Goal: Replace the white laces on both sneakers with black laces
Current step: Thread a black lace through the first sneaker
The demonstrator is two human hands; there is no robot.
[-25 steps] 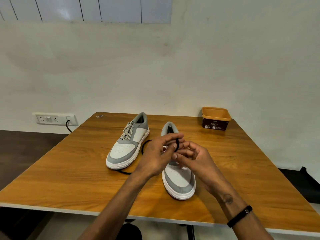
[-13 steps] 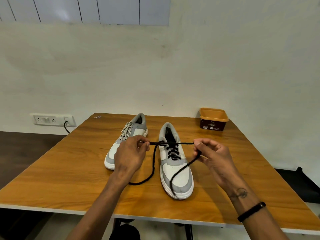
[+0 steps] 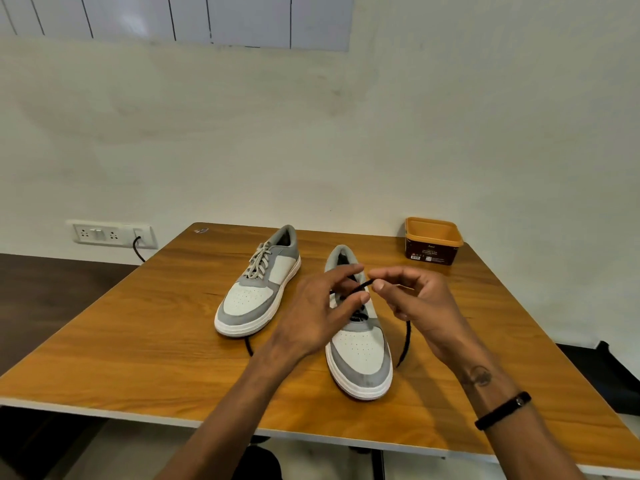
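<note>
Two grey-and-white sneakers stand on the wooden worktop (image 3: 138, 341), toes toward its near edge; the left sneaker (image 3: 258, 289) sits nearer the far edge and carries white laces (image 3: 258, 263); the right sneaker (image 3: 360, 355) stands mid-worktop, partly threaded with a black lace (image 3: 353, 292). Left hand (image 3: 311, 317) is over the right sneaker, fingers extended and relaxed, thumb and forefinger either side of the lace, not closed on it; right hand (image 3: 419, 303) pinches the lace end between thumb and forefinger; a loose strand (image 3: 403, 344) hangs below it to the worktop. An orange tub (image 3: 433, 240) stands at the far right corner.
</note>
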